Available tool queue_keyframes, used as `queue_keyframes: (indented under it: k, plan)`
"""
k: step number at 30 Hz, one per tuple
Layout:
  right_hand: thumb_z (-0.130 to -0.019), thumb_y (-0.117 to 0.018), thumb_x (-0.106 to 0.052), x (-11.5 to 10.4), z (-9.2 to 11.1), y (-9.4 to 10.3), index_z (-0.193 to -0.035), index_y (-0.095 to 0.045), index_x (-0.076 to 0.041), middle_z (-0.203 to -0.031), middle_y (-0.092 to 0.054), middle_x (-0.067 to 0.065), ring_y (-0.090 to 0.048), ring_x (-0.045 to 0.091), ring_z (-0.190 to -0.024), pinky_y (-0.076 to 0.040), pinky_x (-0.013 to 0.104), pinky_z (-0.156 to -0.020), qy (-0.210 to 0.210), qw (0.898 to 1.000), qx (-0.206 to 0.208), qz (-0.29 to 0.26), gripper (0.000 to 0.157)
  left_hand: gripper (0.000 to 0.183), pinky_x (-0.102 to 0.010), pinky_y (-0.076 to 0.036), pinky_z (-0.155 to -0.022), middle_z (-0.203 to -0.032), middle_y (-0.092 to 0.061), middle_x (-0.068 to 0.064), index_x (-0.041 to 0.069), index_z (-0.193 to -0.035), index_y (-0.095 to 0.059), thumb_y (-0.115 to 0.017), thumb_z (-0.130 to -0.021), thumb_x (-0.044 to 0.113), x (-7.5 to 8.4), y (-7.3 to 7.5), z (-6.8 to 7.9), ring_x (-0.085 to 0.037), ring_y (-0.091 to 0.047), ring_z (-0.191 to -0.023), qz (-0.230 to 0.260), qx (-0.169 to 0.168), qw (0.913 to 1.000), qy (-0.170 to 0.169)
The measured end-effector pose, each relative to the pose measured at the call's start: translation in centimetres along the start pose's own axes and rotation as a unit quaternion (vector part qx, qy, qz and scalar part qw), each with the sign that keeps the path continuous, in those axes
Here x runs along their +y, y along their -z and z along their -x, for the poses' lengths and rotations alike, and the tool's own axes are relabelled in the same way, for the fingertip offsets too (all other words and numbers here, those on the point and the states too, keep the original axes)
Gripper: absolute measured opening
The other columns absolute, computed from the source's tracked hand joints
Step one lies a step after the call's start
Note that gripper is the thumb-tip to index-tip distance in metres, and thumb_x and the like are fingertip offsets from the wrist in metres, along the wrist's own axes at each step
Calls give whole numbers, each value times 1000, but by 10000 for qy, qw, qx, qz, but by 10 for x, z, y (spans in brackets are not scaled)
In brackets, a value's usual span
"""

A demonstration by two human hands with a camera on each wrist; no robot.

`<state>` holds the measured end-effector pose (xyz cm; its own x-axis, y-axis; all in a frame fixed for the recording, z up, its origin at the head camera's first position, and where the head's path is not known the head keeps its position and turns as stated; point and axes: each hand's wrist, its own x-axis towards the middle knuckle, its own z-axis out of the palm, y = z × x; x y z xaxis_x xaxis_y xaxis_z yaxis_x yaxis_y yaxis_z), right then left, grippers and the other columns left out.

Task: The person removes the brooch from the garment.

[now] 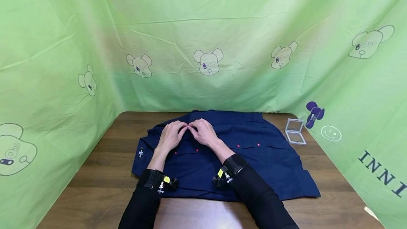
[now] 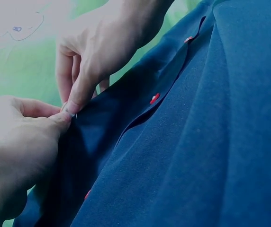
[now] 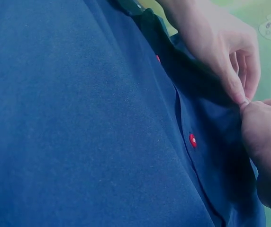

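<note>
A dark navy shirt is spread over the table, with several red buttons along its front strip. Above its far part, my left hand and right hand meet at the fingertips. Between the pinched thumbs and fingers is a small pale thing, mostly covered; its kind I cannot tell. In the left wrist view, navy cloth lies right beside the fingertips, and whether they grip it too is unclear. One red button shows close by the hands in the right wrist view.
An open, hinged clear case lies right of the shirt. On the shirt's left end is a small silvery detail. The brown wooden table is enclosed by a green printed curtain. Something white sits at the right edge.
</note>
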<state>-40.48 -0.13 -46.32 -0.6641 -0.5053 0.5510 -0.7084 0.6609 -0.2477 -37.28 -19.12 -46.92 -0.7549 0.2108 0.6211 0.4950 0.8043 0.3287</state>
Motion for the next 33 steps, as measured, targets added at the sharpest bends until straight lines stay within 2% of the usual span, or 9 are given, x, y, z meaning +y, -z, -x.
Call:
queue_keyframes:
  k: [8,21,33]
  plan:
    - [-100,-69,-24,-2,2,1,-106,-82,-16,-103,-81,0,-72,22,-98,-58,39,-86,12,9999,42,-137,17,10,-44,-58,-84,-102,-78,-2,16,-104,-79,-75,-96,21,-1,-1,2,-26,-74,-97,19,9,10000,-32]
    - [-99,-70,-23,1,6,-4,-105,-82,-17,-102,-81,1,-73,22,-97,-59,40,-87,-213,9991,-13,-353,15,14,-42,-58,-90,-109,-77,-1,19,-108,-78,-69,-101,26,-5,-5,3,-25,-72,-103,133,-446,9984,311]
    - [-99,-70,-22,1,3,-5,-104,-82,-15,-102,-81,1,-73,22,-98,-58,39,-89,-322,9981,56,-516,15,15,-42,-58,-90,-110,-77,-1,19,-110,-78,-69,-101,25,-5,-4,2,-24,-72,-104,190,-477,9979,400]
